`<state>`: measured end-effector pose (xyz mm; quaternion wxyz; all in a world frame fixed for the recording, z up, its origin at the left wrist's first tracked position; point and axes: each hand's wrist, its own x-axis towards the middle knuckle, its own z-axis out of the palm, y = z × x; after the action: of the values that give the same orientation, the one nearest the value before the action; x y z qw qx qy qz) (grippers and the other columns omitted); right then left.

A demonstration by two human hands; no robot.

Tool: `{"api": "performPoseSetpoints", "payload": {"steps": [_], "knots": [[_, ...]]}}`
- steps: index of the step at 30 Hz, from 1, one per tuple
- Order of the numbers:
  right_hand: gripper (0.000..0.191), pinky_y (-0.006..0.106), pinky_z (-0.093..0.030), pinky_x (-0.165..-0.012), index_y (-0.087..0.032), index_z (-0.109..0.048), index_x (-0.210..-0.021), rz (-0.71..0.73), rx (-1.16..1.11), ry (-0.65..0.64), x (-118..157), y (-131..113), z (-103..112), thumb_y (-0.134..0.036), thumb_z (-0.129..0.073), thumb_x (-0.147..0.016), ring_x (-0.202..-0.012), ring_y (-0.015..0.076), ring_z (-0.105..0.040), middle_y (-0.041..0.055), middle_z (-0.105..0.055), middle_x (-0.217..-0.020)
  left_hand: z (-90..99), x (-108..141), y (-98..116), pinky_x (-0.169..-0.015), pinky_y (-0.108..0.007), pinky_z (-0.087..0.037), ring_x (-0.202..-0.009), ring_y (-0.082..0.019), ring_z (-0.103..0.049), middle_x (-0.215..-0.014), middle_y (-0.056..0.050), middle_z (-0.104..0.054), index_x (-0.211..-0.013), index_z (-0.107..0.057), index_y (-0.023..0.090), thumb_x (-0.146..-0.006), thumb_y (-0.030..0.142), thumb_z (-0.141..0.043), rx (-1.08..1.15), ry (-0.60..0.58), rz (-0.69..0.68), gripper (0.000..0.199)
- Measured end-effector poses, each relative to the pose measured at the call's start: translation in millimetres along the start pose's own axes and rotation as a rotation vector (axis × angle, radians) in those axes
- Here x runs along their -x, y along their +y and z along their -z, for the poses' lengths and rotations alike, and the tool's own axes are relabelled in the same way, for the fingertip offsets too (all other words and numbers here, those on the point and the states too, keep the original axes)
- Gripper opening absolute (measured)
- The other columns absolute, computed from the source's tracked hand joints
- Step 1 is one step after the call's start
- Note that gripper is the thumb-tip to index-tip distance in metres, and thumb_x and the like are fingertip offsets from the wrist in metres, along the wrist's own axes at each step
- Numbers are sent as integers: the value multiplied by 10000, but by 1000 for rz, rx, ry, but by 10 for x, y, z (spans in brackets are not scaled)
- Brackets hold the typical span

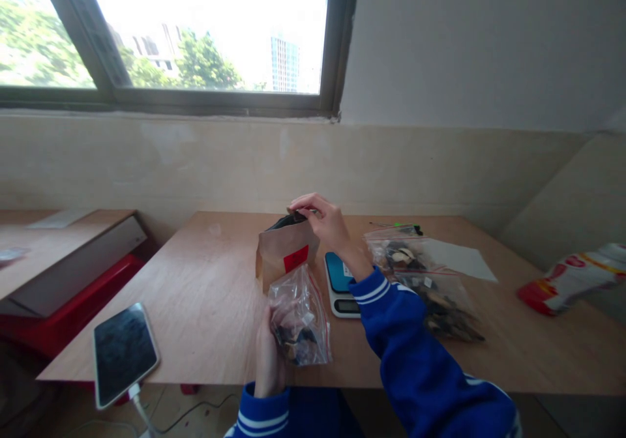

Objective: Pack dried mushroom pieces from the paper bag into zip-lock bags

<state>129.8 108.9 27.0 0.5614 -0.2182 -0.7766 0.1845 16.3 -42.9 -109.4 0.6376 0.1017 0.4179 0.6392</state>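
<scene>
Wood-topped table (205, 321): on it, kraft paper bag (278, 249) stands nr mid, mouth up. Clear zip bag (308, 294), part-filled at btm, is just in front of it. Blue/white scale (336, 272) sits to the R, partly hidden. L hand (268, 353) holds the zip bag fr its L side, fingers mostly out of sight behind. R hand (317, 213) is at the paper bag's mouth, fingertips narrow, pinching a small dark pc (296, 216).

Looks like a plain indoor workroom, hard to place exactly: furnished with a wooden tabletop (210, 334) and small scale (337, 278), lit by a wide window (215, 34).
</scene>
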Motion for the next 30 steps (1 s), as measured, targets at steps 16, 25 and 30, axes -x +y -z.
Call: {"api": "performPoseSetpoints", "payload": {"steps": [16, 25, 30], "knots": [[225, 306, -468, -820, -177, -682, -835, -108, 58, -127, 121, -136, 96, -123, -466, -865, -864, 163, -632, 46, -709, -863, 31, -43, -55, -613, -323, -533, -673, -196, -676, -1023, -115, -715, -1084, -616, 134, -748, 480, -635, 2, -7, -28, 482], [226, 365, -368, -912, -193, -696, -889, 22, 395, -187, 159, -270, 142, -103, -489, -874, -931, 194, -579, 47, -706, -888, -33, 21, 7, -589, -288, -530, -599, -145, -650, -1013, -96, -726, -1062, -631, 146, -822, 432, -564, 8, -6, -22, 380], [223, 378, -331, -947, -201, -681, -937, 40, 465, -231, 170, -291, 136, -165, -461, -920, -974, 198, -560, 49, -705, -920, -54, 41, 18, -597, -288, -541, -594, -136, -645, -1007, -74, -727, -1061, -627, 169, -819, 415, -562, 11, 14, -18, 351]]}}
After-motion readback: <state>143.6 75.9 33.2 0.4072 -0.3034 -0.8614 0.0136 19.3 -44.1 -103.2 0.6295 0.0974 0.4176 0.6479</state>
